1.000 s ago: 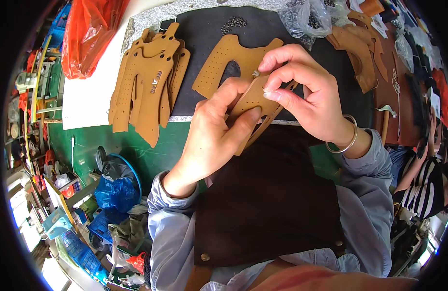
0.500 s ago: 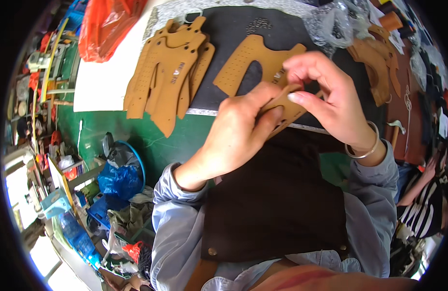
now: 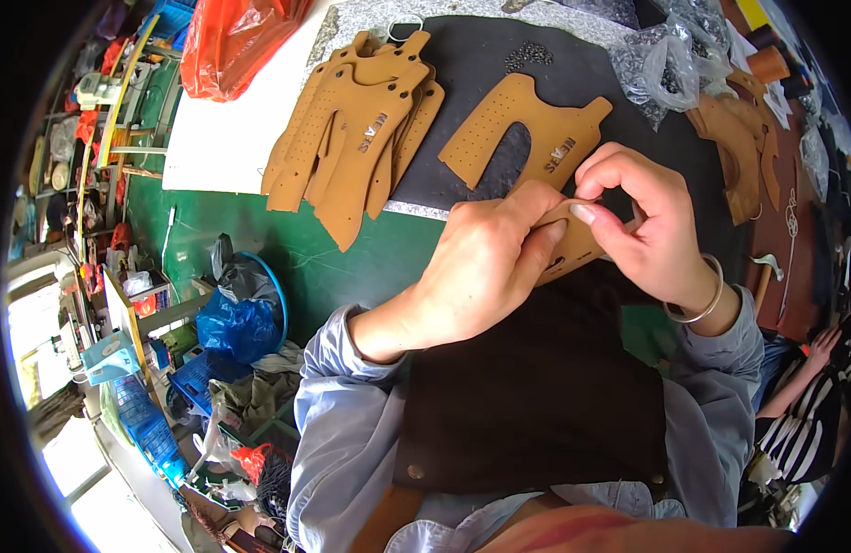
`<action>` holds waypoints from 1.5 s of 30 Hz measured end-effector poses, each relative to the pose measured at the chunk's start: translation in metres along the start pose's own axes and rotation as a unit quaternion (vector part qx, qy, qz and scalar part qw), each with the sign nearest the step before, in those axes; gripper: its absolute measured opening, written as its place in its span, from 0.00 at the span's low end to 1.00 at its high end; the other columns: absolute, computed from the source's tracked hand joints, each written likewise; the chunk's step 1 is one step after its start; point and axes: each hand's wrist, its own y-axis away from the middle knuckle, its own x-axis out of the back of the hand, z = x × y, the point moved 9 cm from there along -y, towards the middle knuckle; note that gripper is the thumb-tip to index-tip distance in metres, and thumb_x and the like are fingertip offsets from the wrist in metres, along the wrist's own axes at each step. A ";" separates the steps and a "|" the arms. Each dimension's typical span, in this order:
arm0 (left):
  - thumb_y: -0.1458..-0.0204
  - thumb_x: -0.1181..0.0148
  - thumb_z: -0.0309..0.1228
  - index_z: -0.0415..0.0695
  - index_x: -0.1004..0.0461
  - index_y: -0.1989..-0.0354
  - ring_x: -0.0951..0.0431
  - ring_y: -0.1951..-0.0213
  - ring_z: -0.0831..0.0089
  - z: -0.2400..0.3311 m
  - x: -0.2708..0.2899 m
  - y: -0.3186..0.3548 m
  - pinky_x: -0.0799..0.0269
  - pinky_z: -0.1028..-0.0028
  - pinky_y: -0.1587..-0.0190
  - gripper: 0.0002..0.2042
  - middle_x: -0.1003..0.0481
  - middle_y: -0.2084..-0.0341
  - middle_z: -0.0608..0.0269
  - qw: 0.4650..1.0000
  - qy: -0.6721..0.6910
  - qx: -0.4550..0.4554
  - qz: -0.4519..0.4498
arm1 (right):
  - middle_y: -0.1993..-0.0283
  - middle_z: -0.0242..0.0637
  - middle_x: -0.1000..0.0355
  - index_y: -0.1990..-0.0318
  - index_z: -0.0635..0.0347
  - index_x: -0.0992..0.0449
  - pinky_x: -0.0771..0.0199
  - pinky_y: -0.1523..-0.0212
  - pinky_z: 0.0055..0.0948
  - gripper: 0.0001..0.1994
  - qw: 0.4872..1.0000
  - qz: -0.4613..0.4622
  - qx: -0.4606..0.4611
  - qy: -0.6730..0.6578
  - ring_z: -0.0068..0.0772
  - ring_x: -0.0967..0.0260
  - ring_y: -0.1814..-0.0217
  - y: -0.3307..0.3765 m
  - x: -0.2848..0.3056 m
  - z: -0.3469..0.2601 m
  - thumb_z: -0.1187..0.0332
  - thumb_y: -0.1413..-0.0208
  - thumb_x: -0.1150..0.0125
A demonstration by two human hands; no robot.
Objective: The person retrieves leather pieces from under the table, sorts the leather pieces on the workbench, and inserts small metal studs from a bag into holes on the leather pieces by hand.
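In front of my dark apron, a tan leather piece [image 3: 575, 247] with a row of holes is between my hands. My left hand [image 3: 485, 263] is closed on it, thumb on top and fingers curled around its edge. With thumb and forefinger, my right hand [image 3: 651, 230] pinches the upper edge beside the left fingertips. Anything small inside that pinch is hidden. Just beyond lies a tan cut leather panel [image 3: 559, 138] with punched dots and cut-out letters; my hands cover its near end. Whether the two are joined I cannot tell.
A stack of similar leather panels [image 3: 356, 129] overhangs the table edge at left. Small dark rivets [image 3: 528, 57] lie heaped on the black mat [image 3: 462, 69]. Clear plastic bags [image 3: 660, 69], brown leather pieces [image 3: 727, 138] and a hammer [image 3: 766, 267] are at right. Another person's arm [image 3: 803, 369] shows lower right.
The whole view has shifted, so the table things appear farther right. My hands stay on the leather piece, and my right fingers have closed in on its edge.
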 end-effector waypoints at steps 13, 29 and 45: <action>0.54 0.44 0.26 0.36 0.32 0.56 0.27 0.66 0.66 -0.031 0.164 -0.050 0.32 0.73 0.61 0.15 0.26 0.67 0.54 0.961 -0.252 0.028 0.108 | 0.70 0.40 0.32 0.72 0.66 0.27 0.35 0.67 0.27 0.05 0.958 0.128 -0.026 0.256 0.36 0.34 0.68 -0.033 0.119 0.017 0.75 0.59 0.40; 0.64 0.36 0.26 0.42 0.32 0.73 0.33 0.61 0.61 -0.001 -0.022 -0.098 0.43 0.66 0.55 0.11 0.31 0.72 0.61 0.878 -0.424 -0.222 -0.019 | 0.75 0.32 0.34 0.82 0.53 0.25 0.42 0.59 0.29 0.02 0.838 -0.008 0.048 0.544 0.33 0.38 0.65 -0.041 0.106 0.077 0.69 0.63 0.41; 0.54 0.44 0.18 0.38 0.32 0.69 0.38 0.78 0.90 -0.022 0.002 -0.038 0.42 0.87 0.75 0.05 0.31 0.79 0.73 0.989 0.118 0.057 -0.074 | 0.78 0.42 0.33 0.77 0.62 0.31 0.35 0.75 0.32 0.02 0.967 0.169 -0.077 0.175 0.42 0.35 0.77 -0.030 0.136 0.061 0.75 0.57 0.46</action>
